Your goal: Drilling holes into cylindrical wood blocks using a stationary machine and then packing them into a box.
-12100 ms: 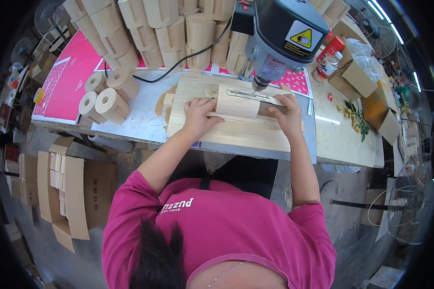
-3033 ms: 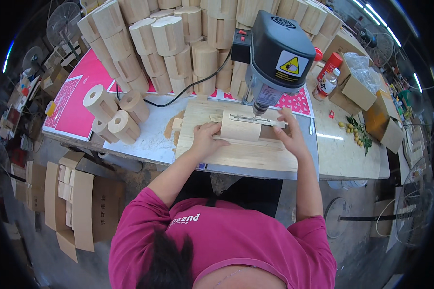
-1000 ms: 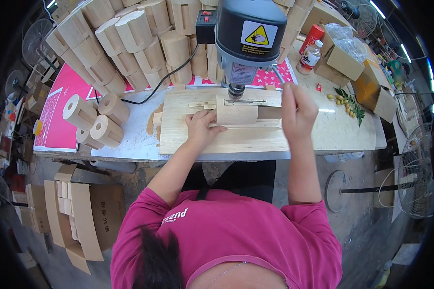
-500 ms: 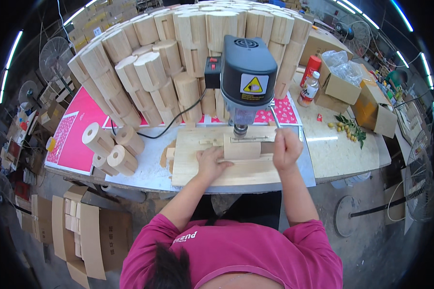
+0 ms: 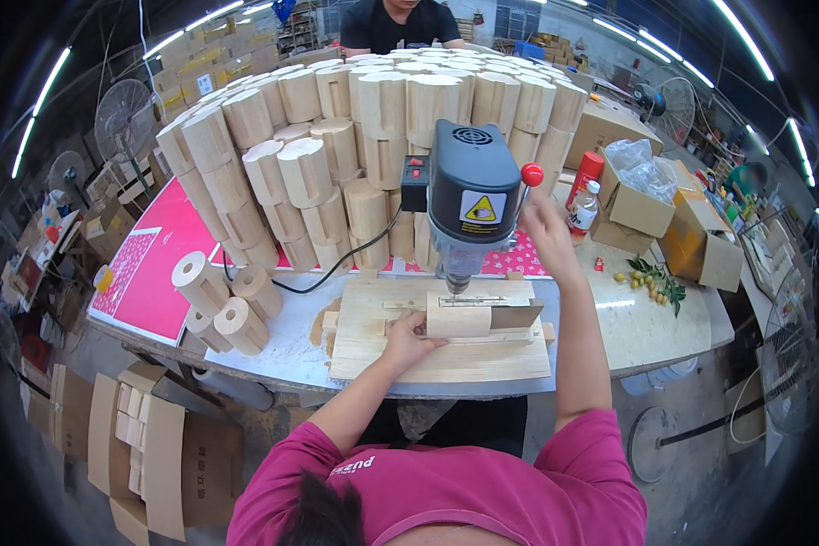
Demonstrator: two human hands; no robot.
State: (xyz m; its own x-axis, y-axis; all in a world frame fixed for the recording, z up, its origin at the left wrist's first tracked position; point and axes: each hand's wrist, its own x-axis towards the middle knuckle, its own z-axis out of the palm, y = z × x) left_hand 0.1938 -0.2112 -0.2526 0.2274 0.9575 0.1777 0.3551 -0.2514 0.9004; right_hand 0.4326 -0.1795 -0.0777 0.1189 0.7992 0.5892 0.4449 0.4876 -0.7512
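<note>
My left hand (image 5: 407, 344) grips the left end of a pale wooden cylinder (image 5: 460, 321), thumb along its near side. The cylinder lies on its side in a wooden jig board (image 5: 400, 362), with a flat brown strip (image 5: 517, 317) at its right end. Above it stands a dark drill press (image 5: 471, 173); its chuck (image 5: 458, 283) points down at the slot on top of the cylinder. My right hand (image 5: 548, 227) is raised beside the press, close to the lever with a red knob (image 5: 531, 175). Its fingers are blurred, so their hold on the lever is unclear.
Stacked wooden cylinders (image 5: 318, 173) wall off the back, a person (image 5: 400, 27) behind them. Several bored cylinders (image 5: 241, 326) stand at left near a black cable (image 5: 337, 269). At right are a bottle (image 5: 583, 211), a red can (image 5: 587, 173), open cartons (image 5: 640, 196) and fruit (image 5: 648, 286).
My right hand has moved up and away from me, and the red knob has come into sight. My left hand stays on the cylinder. The head view has tilted up, bringing the other person into view.
</note>
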